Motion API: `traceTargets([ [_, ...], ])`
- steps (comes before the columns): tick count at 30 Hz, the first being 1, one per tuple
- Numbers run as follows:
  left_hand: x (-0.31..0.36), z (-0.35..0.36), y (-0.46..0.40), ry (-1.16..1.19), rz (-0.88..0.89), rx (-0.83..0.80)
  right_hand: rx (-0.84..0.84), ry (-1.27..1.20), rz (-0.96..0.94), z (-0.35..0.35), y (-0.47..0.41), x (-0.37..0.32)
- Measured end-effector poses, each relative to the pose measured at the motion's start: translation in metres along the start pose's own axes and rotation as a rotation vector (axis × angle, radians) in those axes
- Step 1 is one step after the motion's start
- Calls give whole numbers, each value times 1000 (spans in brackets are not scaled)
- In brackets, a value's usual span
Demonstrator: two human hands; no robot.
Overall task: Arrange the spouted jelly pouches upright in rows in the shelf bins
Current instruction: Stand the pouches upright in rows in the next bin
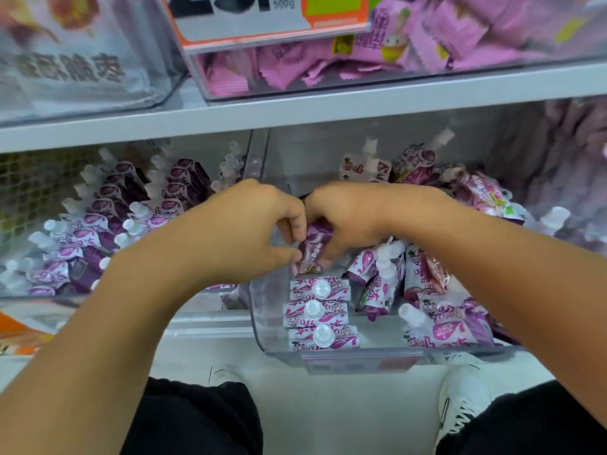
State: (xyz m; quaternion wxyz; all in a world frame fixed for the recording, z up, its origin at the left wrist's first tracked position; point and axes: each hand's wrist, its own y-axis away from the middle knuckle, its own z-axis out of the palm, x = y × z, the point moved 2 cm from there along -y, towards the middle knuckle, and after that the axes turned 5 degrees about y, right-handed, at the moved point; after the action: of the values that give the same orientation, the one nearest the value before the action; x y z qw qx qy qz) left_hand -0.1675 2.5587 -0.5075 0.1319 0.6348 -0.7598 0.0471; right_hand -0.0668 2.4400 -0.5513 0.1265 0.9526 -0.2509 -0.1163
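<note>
A clear plastic bin [262,336] is pulled out from the lower shelf. Three purple-and-white spouted jelly pouches [317,310] stand upright in a row at its front left. Behind them, my left hand [253,231] and my right hand [348,218] together grip a purple pouch [313,247] over the bin's left side. My fingers curl round it and hide most of it. Loose pouches [437,290] lie jumbled across the bin's middle and right.
The bin to the left [108,221] holds several pouches in neat upright rows. An upper shelf [295,110] carries a bin of pink packets [328,67] and a price tag [262,18]. My black trousers and a white shoe [460,395] are below.
</note>
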Motion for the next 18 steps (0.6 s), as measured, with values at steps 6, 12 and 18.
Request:
traceTargets([
  [6, 5, 7, -1, 27, -69, 148, 292, -531, 73, -12, 52, 20],
  [12, 9, 3, -14, 95, -13, 436, 392, -1013, 61, -8, 58, 22],
  [18, 2, 5, -7, 264, 135, 447, 161, -1024, -23, -5, 54, 23],
])
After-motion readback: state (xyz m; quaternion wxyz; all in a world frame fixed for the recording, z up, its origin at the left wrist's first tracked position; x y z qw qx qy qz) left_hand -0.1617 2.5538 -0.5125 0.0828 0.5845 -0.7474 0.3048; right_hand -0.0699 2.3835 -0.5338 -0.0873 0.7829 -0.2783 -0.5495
